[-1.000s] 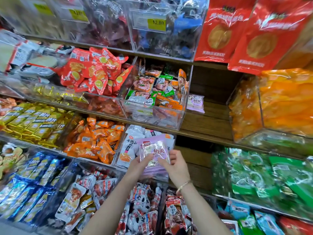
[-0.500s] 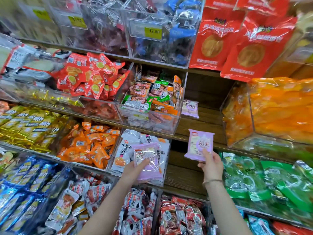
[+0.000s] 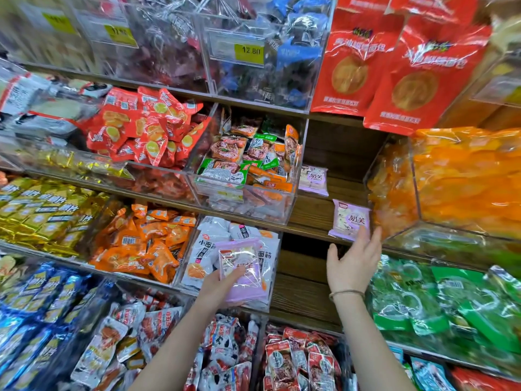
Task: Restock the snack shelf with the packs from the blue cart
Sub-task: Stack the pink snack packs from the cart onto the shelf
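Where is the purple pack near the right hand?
Head view, right of centre: the purple pack is on the wooden shelf at the right hand's fingertips, between the clear snack bin and the orange fruit bin.

A wooden shelf unit (image 3: 315, 213) fills the whole view in front of me, its dark brown boards (image 3: 298, 286) running in tiers. Clear acrylic bins (image 3: 245, 206) sit side by side on them, all well filled. Yellow price tags (image 3: 249, 53) hang on the top bins' fronts. A dark back panel (image 3: 341, 148) shows in one open gap. The light is even and glints off the plastic.
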